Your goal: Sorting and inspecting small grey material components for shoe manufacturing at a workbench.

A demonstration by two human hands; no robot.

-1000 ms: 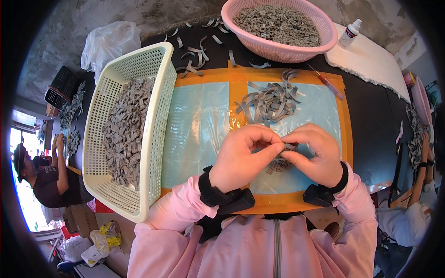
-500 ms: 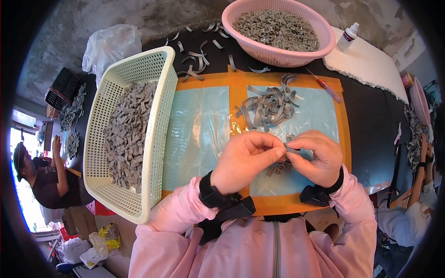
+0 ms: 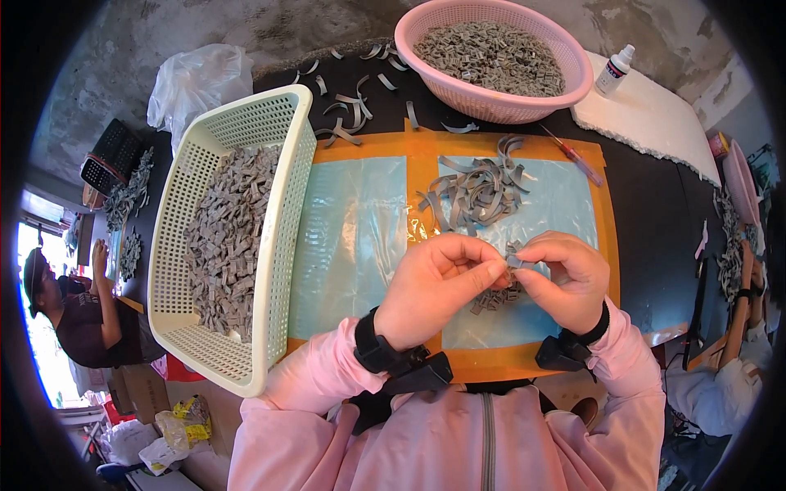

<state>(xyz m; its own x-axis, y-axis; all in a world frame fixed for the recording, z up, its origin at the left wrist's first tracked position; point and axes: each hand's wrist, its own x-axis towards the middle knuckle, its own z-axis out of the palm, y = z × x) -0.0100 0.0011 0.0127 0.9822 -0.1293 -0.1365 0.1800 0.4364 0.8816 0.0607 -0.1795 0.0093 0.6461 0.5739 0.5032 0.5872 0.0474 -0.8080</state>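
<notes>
Left hand [image 3: 434, 288], right hand [image 3: 571, 280]: both pinch one grey strip [image 3: 519, 263] (mostly hidden); one cream basket [image 3: 281, 204], one bottle [image 3: 615, 71].

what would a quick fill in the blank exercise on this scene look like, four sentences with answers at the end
1. The left hand and right hand meet above plastic sheeting whose colour is ____.
2. The cream basket stands on the person's ____ side.
3. The colour of the round basin at the back is ____.
4. The thin tool lies to the ____ of the pile of loose grey strips.

Missing words: blue; left; pink; right.
</notes>
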